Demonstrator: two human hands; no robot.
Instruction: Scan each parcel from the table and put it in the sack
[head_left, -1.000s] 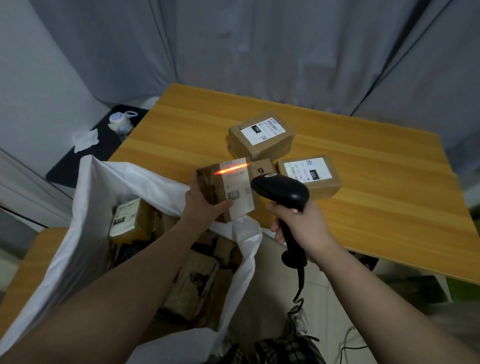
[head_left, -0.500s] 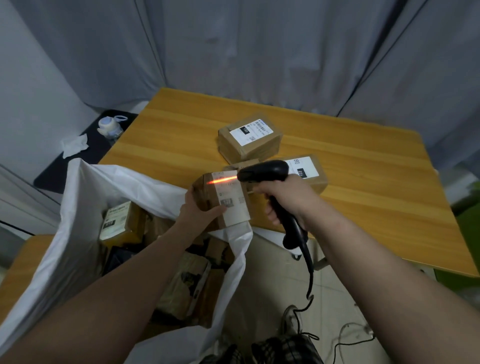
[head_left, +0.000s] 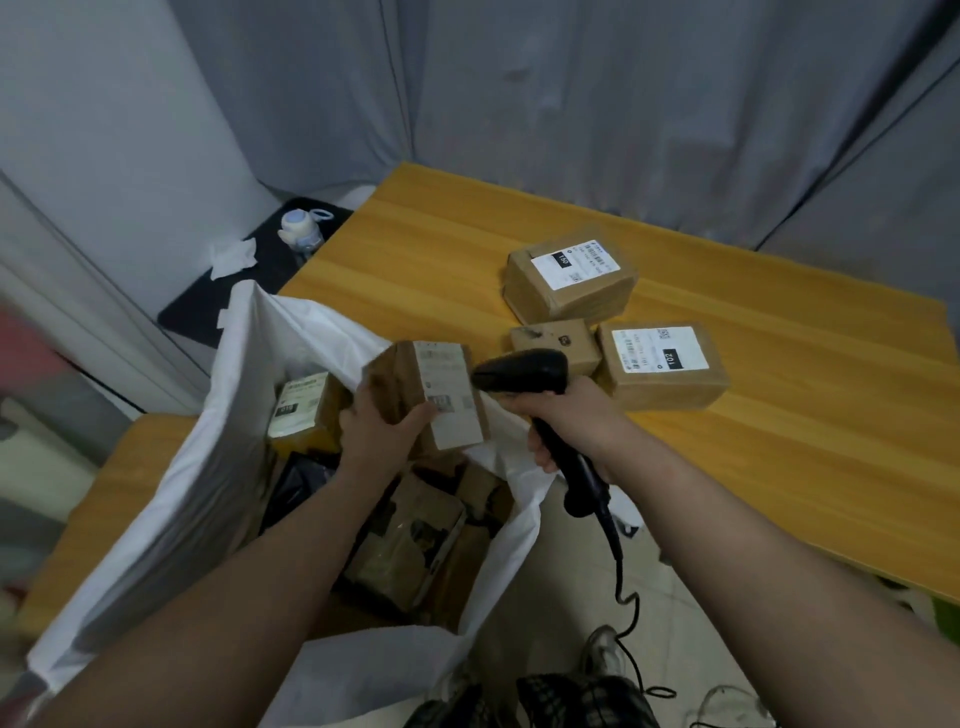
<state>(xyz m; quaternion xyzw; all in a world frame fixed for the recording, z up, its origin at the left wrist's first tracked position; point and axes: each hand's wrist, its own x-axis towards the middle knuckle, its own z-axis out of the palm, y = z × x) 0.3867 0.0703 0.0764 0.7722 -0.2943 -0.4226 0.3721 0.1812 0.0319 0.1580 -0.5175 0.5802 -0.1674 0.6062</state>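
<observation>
My left hand (head_left: 382, 434) grips a small brown parcel (head_left: 434, 397) with a white label, held over the open mouth of the white sack (head_left: 171, 519). My right hand (head_left: 569, 415) grips the black barcode scanner (head_left: 524, 371), its head pointing left at the parcel's label; no red beam shows. Three brown parcels lie on the wooden table (head_left: 779, 441): a labelled one at the back (head_left: 571, 273), a labelled one marked 102 (head_left: 662, 364), and a small plain one (head_left: 556, 343) between them. Several parcels lie inside the sack.
The scanner's black cable (head_left: 621, 577) hangs to the floor between sack and table. A black mat (head_left: 260, 275) with a small bottle and a crumpled tissue lies left of the table. Grey curtains hang behind. A second wooden surface (head_left: 104, 493) lies left of the sack.
The red scan line on the label has gone out. My left hand has carried the parcel left, off the table edge and over the sack; the scanner stays beside it.
</observation>
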